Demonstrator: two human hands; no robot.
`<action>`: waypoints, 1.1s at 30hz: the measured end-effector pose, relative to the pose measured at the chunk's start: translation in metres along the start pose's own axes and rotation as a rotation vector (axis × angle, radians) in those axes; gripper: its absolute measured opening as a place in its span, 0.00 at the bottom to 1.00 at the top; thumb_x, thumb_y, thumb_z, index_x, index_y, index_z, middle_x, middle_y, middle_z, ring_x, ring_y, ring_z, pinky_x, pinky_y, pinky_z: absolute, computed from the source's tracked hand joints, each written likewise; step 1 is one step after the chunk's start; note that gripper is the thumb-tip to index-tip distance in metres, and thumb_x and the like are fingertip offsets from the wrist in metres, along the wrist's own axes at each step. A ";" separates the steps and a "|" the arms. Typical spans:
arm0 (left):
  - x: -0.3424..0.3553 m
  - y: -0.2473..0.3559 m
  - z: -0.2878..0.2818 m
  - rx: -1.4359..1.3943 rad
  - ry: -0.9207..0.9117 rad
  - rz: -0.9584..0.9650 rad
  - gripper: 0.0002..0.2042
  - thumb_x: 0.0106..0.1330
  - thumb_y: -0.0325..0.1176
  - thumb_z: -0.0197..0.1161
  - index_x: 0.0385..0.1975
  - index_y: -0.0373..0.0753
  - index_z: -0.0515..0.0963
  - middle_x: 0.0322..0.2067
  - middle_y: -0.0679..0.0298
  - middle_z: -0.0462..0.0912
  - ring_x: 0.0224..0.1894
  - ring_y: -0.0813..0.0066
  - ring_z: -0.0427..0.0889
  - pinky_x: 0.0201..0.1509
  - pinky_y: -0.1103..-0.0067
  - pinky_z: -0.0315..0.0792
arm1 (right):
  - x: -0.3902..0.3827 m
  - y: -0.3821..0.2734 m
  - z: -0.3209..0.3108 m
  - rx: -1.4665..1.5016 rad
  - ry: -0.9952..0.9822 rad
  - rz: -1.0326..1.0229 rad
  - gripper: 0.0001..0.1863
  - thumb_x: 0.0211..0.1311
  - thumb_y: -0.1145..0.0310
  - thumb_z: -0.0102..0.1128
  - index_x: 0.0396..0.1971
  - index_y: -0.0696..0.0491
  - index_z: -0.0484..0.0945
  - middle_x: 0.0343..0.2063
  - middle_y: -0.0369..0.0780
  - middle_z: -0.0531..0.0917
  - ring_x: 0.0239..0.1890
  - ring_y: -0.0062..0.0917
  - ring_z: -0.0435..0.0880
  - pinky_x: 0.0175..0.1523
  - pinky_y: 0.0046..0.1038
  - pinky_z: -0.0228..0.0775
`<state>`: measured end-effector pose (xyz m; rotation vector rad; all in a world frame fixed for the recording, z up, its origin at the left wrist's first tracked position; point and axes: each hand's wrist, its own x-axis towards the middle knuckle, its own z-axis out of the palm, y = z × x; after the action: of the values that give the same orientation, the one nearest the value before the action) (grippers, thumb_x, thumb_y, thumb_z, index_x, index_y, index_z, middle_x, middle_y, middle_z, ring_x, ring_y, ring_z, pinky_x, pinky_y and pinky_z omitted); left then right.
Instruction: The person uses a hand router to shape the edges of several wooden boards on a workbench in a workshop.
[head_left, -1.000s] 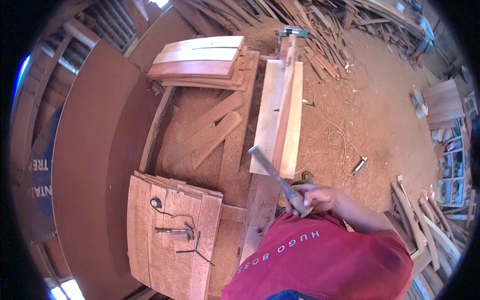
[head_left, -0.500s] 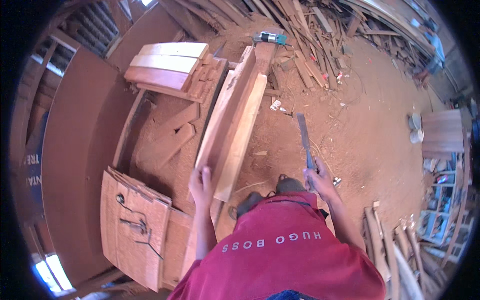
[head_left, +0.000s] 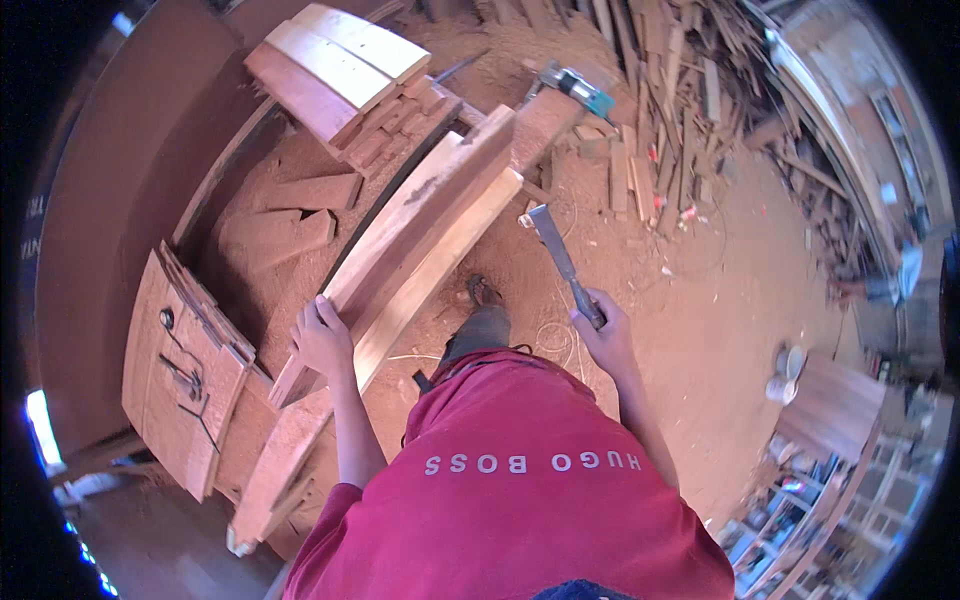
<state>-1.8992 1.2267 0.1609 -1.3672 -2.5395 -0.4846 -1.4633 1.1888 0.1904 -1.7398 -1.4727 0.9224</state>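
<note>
My left hand (head_left: pixel 322 340) grips the near end of a long assembly of boards (head_left: pixel 420 225), reddish and pale, lying along a rough beam. My fingers curl over the upper edge. My right hand (head_left: pixel 605 335) is closed on the dark handle of a long chisel (head_left: pixel 555 245), its flat blade angled up and leftward, to the right of the boards and apart from them. A teal and silver power tool (head_left: pixel 580 88) rests at the far end of the beam. To my left, several stacked panels (head_left: pixel 150 340) carry small metal tools (head_left: pixel 185 378).
Another stack of planks (head_left: pixel 340 55) sits at upper left beside a brown sheet (head_left: pixel 100 230). Offcuts (head_left: pixel 680 130) pile at the back, with cables on the dusty floor. A co-worker in blue (head_left: pixel 905 275) is at right, near buckets (head_left: pixel 785 375), shelving and a leaning board (head_left: pixel 830 410).
My left hand has come onto the boards and holds their edge. The chisel has swung out rightward from over my body and now angles left. My body and view have turned.
</note>
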 end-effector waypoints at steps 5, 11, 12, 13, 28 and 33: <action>0.002 0.000 0.014 0.027 0.052 -0.024 0.16 0.74 0.46 0.52 0.37 0.47 0.87 0.38 0.65 0.88 0.43 0.58 0.82 0.51 0.63 0.70 | 0.090 -0.011 -0.032 -0.055 -0.135 0.028 0.21 0.62 0.71 0.70 0.54 0.56 0.76 0.26 0.32 0.75 0.27 0.13 0.69 0.33 0.21 0.62; 0.009 0.010 0.015 -0.071 0.123 -0.105 0.18 0.75 0.42 0.48 0.35 0.46 0.87 0.38 0.66 0.87 0.46 0.56 0.80 0.59 0.62 0.68 | 0.222 -0.041 -0.072 -0.232 -0.297 -0.257 0.19 0.61 0.65 0.72 0.51 0.53 0.80 0.24 0.39 0.82 0.24 0.23 0.80 0.33 0.28 0.73; 0.009 0.016 0.017 -0.065 0.143 -0.164 0.18 0.75 0.42 0.48 0.35 0.46 0.87 0.38 0.66 0.87 0.46 0.56 0.80 0.61 0.62 0.67 | 0.246 -0.039 -0.075 -0.219 -0.343 -0.311 0.19 0.61 0.65 0.72 0.50 0.53 0.81 0.25 0.39 0.82 0.25 0.23 0.81 0.34 0.28 0.74; 0.009 0.021 0.019 -0.060 0.163 -0.224 0.18 0.75 0.42 0.48 0.34 0.46 0.87 0.38 0.66 0.87 0.46 0.56 0.80 0.63 0.61 0.65 | 0.271 -0.037 -0.078 -0.206 -0.390 -0.366 0.19 0.61 0.65 0.72 0.50 0.52 0.81 0.26 0.40 0.83 0.26 0.24 0.81 0.35 0.28 0.74; 0.029 0.047 0.059 -0.217 0.211 -0.987 0.31 0.75 0.55 0.44 0.20 0.39 0.84 0.43 0.55 0.88 0.64 0.55 0.73 0.72 0.60 0.58 | 0.507 -0.093 -0.083 -0.454 -1.110 -0.870 0.19 0.67 0.69 0.69 0.57 0.54 0.82 0.39 0.43 0.86 0.38 0.30 0.85 0.46 0.28 0.75; 0.031 0.054 0.056 -0.176 0.197 -0.986 0.33 0.75 0.56 0.44 0.22 0.35 0.84 0.44 0.51 0.87 0.67 0.53 0.69 0.69 0.60 0.62 | 0.534 -0.106 -0.069 -0.450 -1.161 -0.981 0.17 0.66 0.71 0.69 0.55 0.53 0.85 0.30 0.40 0.82 0.30 0.26 0.79 0.37 0.28 0.71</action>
<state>-1.8725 1.2997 0.1291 0.0241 -2.8729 -0.9426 -1.3985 1.7288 0.2661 -0.3296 -3.0147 1.0770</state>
